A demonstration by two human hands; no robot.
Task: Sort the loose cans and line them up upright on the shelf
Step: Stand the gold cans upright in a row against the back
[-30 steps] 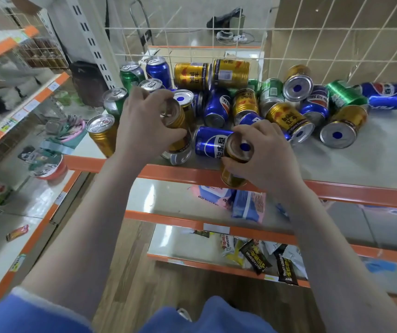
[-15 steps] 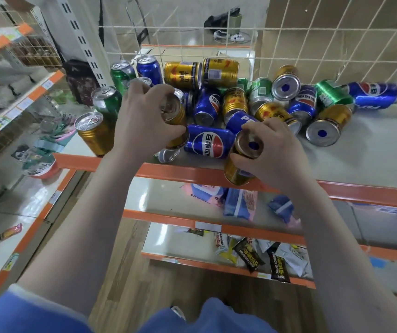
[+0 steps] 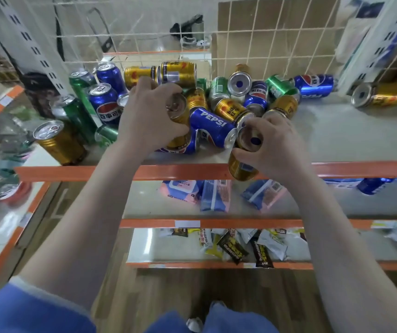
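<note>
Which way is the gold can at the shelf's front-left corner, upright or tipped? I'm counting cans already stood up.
Upright. The gold can at the front-left corner stands on its base, its silver pull-tab top facing up.

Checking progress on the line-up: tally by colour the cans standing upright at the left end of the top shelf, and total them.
Gold cans: 1
Blue cans: 2
Green cans: 2
Total: 5
One more can top shows beside the left hand; its colour is hidden, so it is not counted.
</note>
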